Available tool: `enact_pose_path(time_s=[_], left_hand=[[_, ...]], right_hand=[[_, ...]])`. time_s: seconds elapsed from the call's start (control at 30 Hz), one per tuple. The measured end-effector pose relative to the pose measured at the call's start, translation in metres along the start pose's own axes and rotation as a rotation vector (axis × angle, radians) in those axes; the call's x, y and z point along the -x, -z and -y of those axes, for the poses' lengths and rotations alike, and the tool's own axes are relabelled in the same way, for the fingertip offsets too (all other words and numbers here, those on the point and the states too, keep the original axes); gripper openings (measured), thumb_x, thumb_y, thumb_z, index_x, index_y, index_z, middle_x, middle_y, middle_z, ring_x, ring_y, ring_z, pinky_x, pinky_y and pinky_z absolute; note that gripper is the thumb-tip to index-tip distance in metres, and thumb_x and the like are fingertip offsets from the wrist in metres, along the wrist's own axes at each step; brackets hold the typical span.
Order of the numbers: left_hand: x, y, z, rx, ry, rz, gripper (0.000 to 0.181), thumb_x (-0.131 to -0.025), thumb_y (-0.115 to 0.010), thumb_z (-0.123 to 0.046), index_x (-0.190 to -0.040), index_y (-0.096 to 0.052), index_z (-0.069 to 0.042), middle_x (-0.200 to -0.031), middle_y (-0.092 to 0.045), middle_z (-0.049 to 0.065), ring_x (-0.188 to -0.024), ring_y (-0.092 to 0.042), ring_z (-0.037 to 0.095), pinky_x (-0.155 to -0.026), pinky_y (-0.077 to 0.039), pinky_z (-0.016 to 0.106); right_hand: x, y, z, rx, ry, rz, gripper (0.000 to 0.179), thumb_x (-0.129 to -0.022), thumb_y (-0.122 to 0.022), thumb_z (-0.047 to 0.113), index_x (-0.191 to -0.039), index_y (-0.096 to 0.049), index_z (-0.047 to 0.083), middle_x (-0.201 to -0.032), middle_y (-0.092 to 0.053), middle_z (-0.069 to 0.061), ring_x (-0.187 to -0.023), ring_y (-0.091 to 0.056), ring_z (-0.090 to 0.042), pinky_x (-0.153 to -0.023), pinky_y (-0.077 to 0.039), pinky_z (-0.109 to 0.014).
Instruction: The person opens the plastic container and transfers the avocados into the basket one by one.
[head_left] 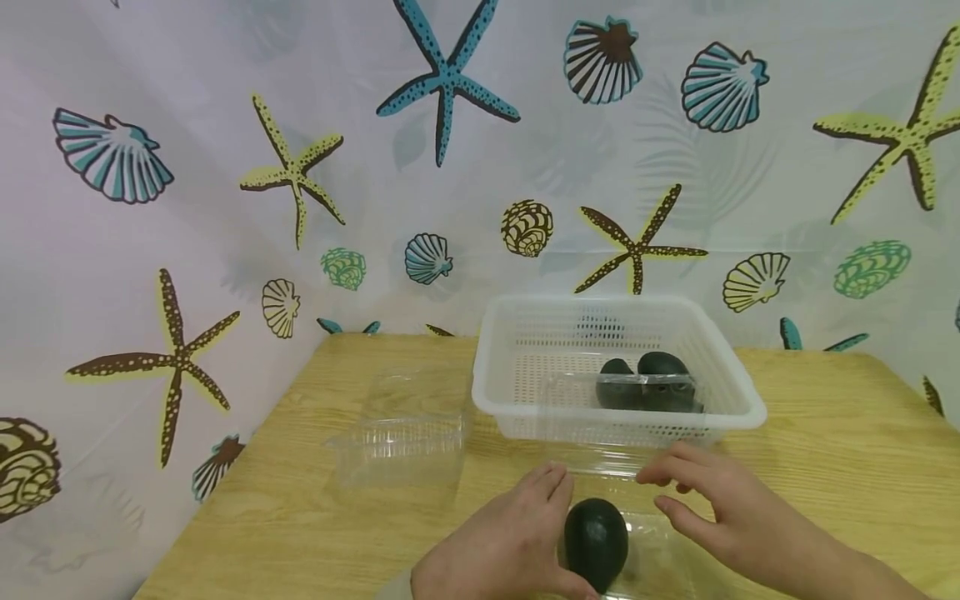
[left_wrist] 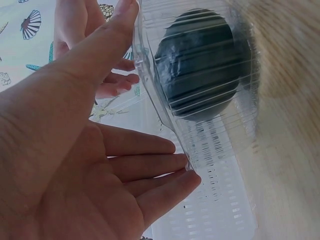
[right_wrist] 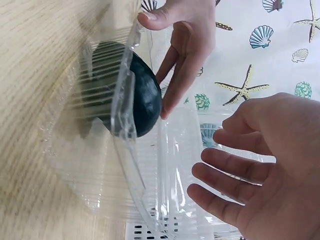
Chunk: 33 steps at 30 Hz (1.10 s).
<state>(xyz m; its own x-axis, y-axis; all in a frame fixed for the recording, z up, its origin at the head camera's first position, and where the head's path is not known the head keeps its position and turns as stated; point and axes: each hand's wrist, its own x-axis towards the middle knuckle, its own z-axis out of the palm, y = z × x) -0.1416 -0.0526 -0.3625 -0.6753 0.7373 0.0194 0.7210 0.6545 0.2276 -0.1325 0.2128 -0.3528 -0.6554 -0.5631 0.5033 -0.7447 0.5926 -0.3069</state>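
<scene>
A dark green avocado (head_left: 596, 543) sits in the left part of a clear plastic clamshell box (right_wrist: 90, 180), whose raised lid (head_left: 555, 408) overlaps the basket in the head view. My left hand (head_left: 502, 542) reaches round the avocado's left side, thumb at the near side and the other fingers extended. In the left wrist view, its fingertips (left_wrist: 192, 177) touch the box's rim. To the right of the avocado, my right hand (head_left: 720, 508) hovers over the box with loosely bent fingers and nothing in them.
Behind the box stands a white plastic basket (head_left: 487, 358) with dark avocados (head_left: 663, 367) in its right half. Another clear clamshell box (head_left: 405, 450) lies open at the left on the wooden table (head_left: 300, 517). A curtain with shells and starfish hangs behind.
</scene>
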Motion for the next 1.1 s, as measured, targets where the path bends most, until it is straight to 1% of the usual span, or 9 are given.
enact_pose_path(time_s=[0.17, 0.3, 0.43, 0.53, 0.7, 0.8, 0.9, 1.0, 1.1], left_hand=[[0.000, 0.000, 0.001, 0.017, -0.010, -0.011, 0.099, -0.073, -0.071, -0.071, -0.141, -0.045, -0.003, -0.137, -0.050, 0.003, -0.123, -0.049, 0.011, -0.100, -0.048, 0.019], [0.002, -0.002, 0.001, -0.001, -0.025, -0.026, 0.094, -0.073, -0.072, -0.070, -0.137, -0.047, -0.005, -0.130, -0.050, 0.000, -0.117, -0.048, 0.009, -0.097, -0.047, 0.016], [0.002, -0.003, 0.000, -0.007, -0.044, -0.040, 0.088, -0.074, -0.073, -0.069, -0.133, -0.049, -0.007, -0.123, -0.050, -0.003, -0.111, -0.048, 0.006, -0.093, -0.046, 0.013], [0.001, -0.002, 0.001, 0.005, -0.048, -0.047, 0.083, -0.074, -0.072, -0.070, -0.128, -0.050, -0.011, -0.116, -0.048, -0.006, -0.104, -0.046, 0.005, -0.088, -0.046, 0.012], [0.000, 0.000, 0.001, 0.021, -0.043, -0.023, 0.083, -0.075, -0.069, -0.071, -0.129, -0.050, -0.012, -0.119, -0.049, -0.004, -0.106, -0.046, 0.005, -0.088, -0.047, 0.013], [0.000, -0.001, 0.001, 0.010, -0.053, -0.018, 0.085, -0.076, -0.069, -0.071, -0.133, -0.049, -0.010, -0.124, -0.050, -0.002, -0.111, -0.048, 0.007, -0.092, -0.047, 0.014], [0.000, -0.001, 0.001, -0.017, -0.071, -0.043, 0.086, -0.076, -0.068, -0.072, -0.132, -0.049, -0.010, -0.121, -0.050, -0.002, -0.110, -0.048, 0.007, -0.092, -0.047, 0.014], [0.000, 0.000, 0.001, -0.024, -0.072, -0.055, 0.086, -0.075, -0.067, -0.073, -0.130, -0.049, -0.009, -0.117, -0.049, -0.004, -0.105, -0.048, 0.006, -0.090, -0.048, 0.014], [0.001, 0.000, 0.000, -0.037, -0.072, -0.063, 0.088, -0.074, -0.069, -0.072, -0.131, -0.050, -0.008, -0.118, -0.050, -0.003, -0.107, -0.048, 0.007, -0.092, -0.048, 0.015]], right_hand=[[0.001, -0.017, 0.005, 0.004, 0.029, 0.070, 0.042, -0.086, -0.076, 0.009, -0.121, -0.062, 0.025, -0.119, -0.061, 0.012, -0.106, -0.060, -0.005, -0.085, -0.053, -0.018], [0.001, -0.027, 0.008, -0.028, 0.022, 0.141, 0.038, -0.091, -0.072, 0.018, -0.127, -0.061, 0.024, -0.127, -0.058, 0.011, -0.117, -0.055, -0.007, -0.095, -0.050, -0.020], [0.004, -0.034, 0.008, -0.042, 0.007, 0.197, 0.037, -0.095, -0.067, 0.026, -0.131, -0.059, 0.025, -0.132, -0.058, 0.007, -0.121, -0.054, -0.010, -0.095, -0.053, -0.026], [0.006, -0.038, 0.007, -0.031, 0.035, 0.202, 0.038, -0.095, -0.067, 0.027, -0.132, -0.058, 0.025, -0.133, -0.058, 0.005, -0.120, -0.055, -0.011, -0.093, -0.054, -0.028], [0.007, -0.041, 0.005, -0.073, 0.042, 0.235, 0.040, -0.097, -0.064, 0.026, -0.137, -0.055, 0.027, -0.135, -0.056, 0.004, -0.119, -0.054, -0.010, -0.090, -0.054, -0.027], [0.007, -0.041, 0.003, -0.102, 0.018, 0.278, 0.040, -0.099, -0.061, 0.027, -0.139, -0.054, 0.027, -0.136, -0.055, 0.002, -0.119, -0.054, -0.014, -0.088, -0.054, -0.028], [0.007, -0.039, 0.002, -0.129, -0.059, 0.339, 0.038, -0.101, -0.056, 0.035, -0.139, -0.053, 0.031, -0.139, -0.051, 0.003, -0.123, -0.053, -0.015, -0.091, -0.053, -0.027], [0.005, -0.038, 0.001, -0.150, -0.083, 0.344, 0.035, -0.100, -0.057, 0.037, -0.135, -0.054, 0.032, -0.137, -0.050, 0.006, -0.121, -0.052, -0.012, -0.090, -0.053, -0.026], [0.001, -0.037, 0.003, -0.198, -0.100, 0.346, 0.030, -0.098, -0.059, 0.039, -0.127, -0.055, 0.032, -0.127, -0.052, 0.011, -0.110, -0.054, -0.005, -0.085, -0.052, -0.023]])
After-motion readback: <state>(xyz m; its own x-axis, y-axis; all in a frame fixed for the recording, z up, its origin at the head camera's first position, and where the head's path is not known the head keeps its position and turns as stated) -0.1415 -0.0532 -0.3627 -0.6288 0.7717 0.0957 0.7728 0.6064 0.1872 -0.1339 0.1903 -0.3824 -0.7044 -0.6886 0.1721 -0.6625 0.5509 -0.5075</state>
